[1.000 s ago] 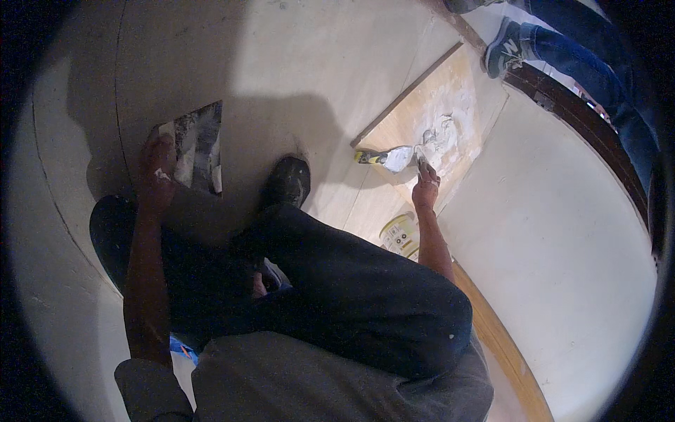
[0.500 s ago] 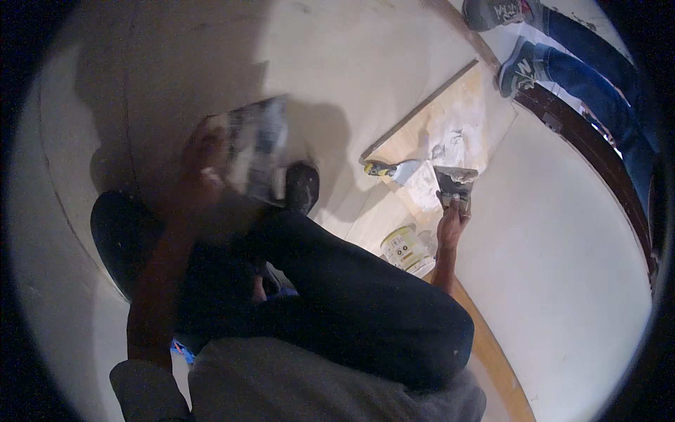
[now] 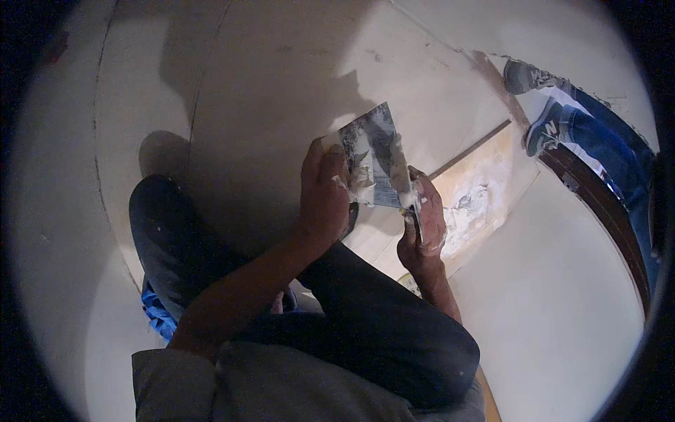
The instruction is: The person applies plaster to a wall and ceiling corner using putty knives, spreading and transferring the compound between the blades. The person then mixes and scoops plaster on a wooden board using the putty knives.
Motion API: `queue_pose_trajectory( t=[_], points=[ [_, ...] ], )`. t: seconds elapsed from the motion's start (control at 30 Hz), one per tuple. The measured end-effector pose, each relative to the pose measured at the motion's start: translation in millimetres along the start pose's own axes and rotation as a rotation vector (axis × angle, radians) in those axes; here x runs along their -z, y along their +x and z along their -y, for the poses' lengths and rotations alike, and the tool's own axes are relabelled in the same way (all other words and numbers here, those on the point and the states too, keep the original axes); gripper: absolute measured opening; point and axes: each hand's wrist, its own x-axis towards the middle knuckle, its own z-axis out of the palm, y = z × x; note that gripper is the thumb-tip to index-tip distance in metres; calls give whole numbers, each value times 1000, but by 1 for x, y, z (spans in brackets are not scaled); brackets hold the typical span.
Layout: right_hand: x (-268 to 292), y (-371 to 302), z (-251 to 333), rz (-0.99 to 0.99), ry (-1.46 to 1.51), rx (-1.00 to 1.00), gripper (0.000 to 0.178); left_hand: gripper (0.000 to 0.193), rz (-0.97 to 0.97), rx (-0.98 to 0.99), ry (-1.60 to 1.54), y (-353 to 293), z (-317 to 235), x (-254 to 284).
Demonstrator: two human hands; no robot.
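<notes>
In front of me, my left hand [image 3: 325, 190] grips a flat metal plasterer's blade [image 3: 382, 151] by its left edge. Grey-white putty is smeared over its face, and some sticks to my fingers. On the other side, my right hand [image 3: 426, 221] is closed around a putty scraper [image 3: 399, 165], seen nearly edge-on. The scraper's putty-coated blade lies against the right part of the plate. Its grip is mostly hidden by my fingers. Beyond my right hand lies a wooden board [image 3: 498, 151] with a mound of white putty [image 3: 472, 204].
A container [image 3: 409, 283] shows only partly behind my right wrist. At the upper right, another person's sneakers [image 3: 545, 130] and jeans stand beside a dark curved edge [image 3: 605, 193]. My bent legs [image 3: 380, 316] fill the lower middle. Blue material [image 3: 158, 309] lies at the lower left.
My left hand has brought the plate rightward to the middle. My right hand has lifted the scraper off the board and moved it left against the plate. The view has shifted; the yellow-handled knife is hidden.
</notes>
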Motion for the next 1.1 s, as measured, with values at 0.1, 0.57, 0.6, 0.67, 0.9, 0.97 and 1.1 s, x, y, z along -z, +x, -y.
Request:
queue_pose_trajectory(
  t=[0.1,0.57,0.6,0.67,0.9,0.97,1.1],
  points=[
    [0,5,-2,34,-2,-42,47,29,53,-477,786,-1,-6,23],
    [49,54,3,145,-169,-21,58,24,484,-769,710,73,-88,56],
    [40,59,6,148,-139,-15,58,24,538,-1034,1026,78,-90,62],
    [35,68,17,224,-221,-26,53,25,599,-1103,1080,91,-89,62],
    [-26,62,4,379,491,-709,27,25,1213,-649,1834,127,-113,7],
    [-48,50,-12,387,462,-729,28,22,1296,-607,1909,130,-132,-15],
    [-97,29,-35,339,613,-652,34,17,1463,-854,2010,160,-112,-18]
  ],
)
